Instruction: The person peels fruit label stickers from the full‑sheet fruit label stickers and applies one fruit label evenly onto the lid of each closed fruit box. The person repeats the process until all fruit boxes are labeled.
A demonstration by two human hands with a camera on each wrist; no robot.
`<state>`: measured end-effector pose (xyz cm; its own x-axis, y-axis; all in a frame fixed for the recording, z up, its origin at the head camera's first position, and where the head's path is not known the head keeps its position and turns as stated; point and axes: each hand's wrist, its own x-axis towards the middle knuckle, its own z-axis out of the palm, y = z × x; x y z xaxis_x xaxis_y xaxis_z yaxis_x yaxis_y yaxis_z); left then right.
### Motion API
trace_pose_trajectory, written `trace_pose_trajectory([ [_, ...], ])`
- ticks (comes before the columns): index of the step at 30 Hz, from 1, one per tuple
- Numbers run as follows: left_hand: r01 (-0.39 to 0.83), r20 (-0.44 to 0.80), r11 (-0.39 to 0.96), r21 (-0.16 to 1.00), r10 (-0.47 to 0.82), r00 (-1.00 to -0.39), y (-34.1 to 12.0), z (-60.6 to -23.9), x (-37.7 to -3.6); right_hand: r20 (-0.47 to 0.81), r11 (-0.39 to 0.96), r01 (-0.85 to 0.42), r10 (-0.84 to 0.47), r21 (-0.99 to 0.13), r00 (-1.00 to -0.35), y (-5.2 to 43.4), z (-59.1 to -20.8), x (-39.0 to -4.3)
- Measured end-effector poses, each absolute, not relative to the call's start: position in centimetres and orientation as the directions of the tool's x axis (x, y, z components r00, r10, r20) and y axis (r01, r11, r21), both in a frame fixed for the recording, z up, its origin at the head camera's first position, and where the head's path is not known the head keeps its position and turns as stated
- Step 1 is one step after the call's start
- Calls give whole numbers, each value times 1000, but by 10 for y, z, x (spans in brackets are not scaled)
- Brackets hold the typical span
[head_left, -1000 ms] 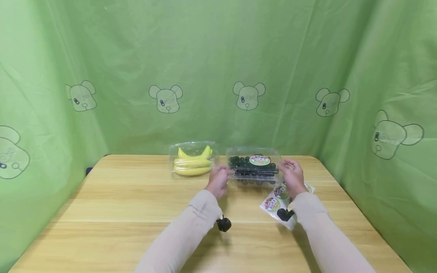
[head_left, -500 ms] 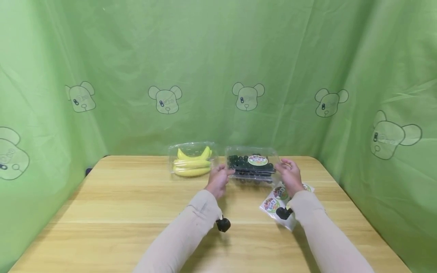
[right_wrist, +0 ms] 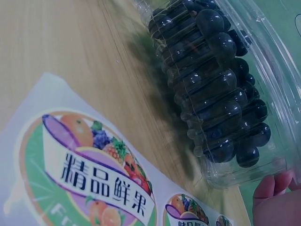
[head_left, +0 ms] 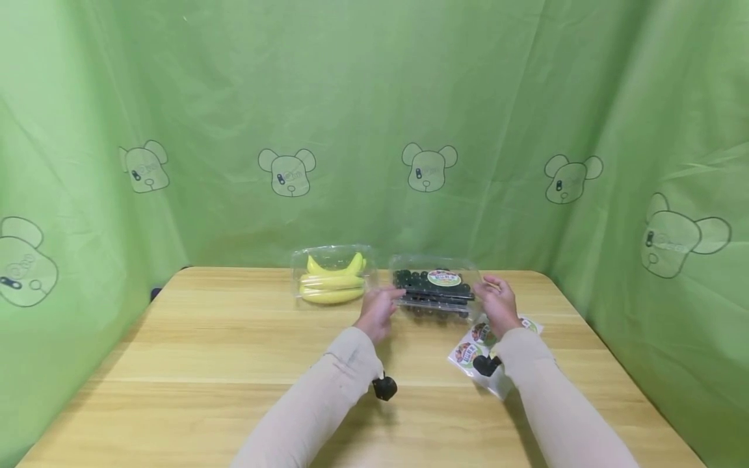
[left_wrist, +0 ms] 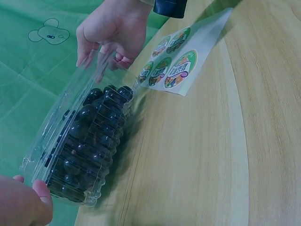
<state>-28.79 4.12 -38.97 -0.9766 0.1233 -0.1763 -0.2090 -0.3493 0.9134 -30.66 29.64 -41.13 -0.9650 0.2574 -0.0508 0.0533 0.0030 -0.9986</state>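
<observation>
A clear plastic clamshell box [head_left: 421, 261] of dark grapes [right_wrist: 221, 94] is at the back of the table, with a round fruit sticker [head_left: 445, 278] on its lid. My left hand [head_left: 376, 313] holds its left end; in the left wrist view the thumb [left_wrist: 43, 190] lies against the rim. At the opposite end, my right hand [head_left: 499, 305] grips the rim between thumb and fingers, seen also at the top of the left wrist view. The box looks slightly tilted. Whether its base touches the table I cannot tell.
Left of the grapes stands another clear box with yellow bananas [head_left: 331, 296]. A white sheet of round fruit stickers [head_left: 466, 353] lies under my right wrist. Green curtains [head_left: 351, 214] printed with bear heads enclose the wooden table [head_left: 234, 364] behind and at the sides.
The right hand and its end of the grape box have shifted very slightly left. Both hands keep their hold, and the head view has moved a little.
</observation>
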Motion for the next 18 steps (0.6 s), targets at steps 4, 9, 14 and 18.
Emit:
trace_pose_trajectory([
  [4,-211,-180,-363,908,118,-977,40,-389,-288,-48,10,52,256,-999,-966,294,-412,-310],
  [9,-227,-193,-367,902,126,-973,40,-388,-287,-35,33,45,260,-998,-965,291,-411,-314],
  [14,-250,-229,-370,895,102,-968,41,-389,-288,-41,62,59,248,-996,-968,290,-411,-316],
  [18,-277,-251,-410,869,116,-961,41,-388,-286,-43,75,61,216,-995,-975,291,-409,-316],
])
